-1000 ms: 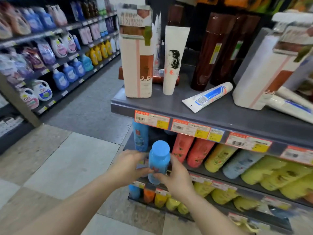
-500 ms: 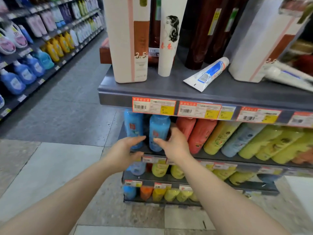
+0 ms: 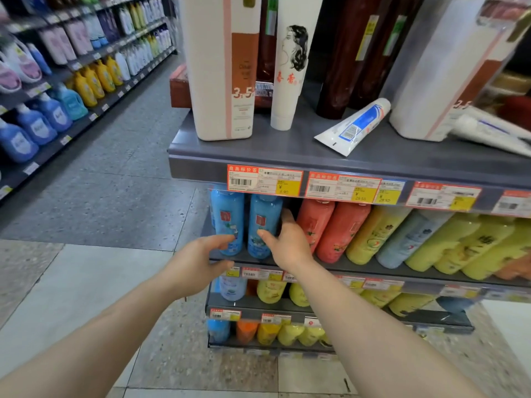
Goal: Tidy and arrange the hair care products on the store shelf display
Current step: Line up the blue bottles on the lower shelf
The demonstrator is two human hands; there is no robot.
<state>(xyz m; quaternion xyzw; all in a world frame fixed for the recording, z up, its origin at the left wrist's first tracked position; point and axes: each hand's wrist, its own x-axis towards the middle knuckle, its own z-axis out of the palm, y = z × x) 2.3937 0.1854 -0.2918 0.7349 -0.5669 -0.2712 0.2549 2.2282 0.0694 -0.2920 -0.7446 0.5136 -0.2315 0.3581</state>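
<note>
A blue bottle (image 3: 263, 225) is stood upright on the second shelf (image 3: 359, 267), second from the left end, just beside another blue bottle (image 3: 227, 222) and left of a red bottle (image 3: 311, 225). It is gripped by the right hand (image 3: 287, 242), with the thumb laid across its front and the fingers reached round its right side into the gap before the red bottle. The left hand (image 3: 198, 262) is held loosely spread, with nothing gripped; its fingertips are seen at the foot of the leftmost bottle, though contact cannot be told. The gripped bottle's long axis is vertical, and the right hand is judged the nearer for squaring it into the row
</note>
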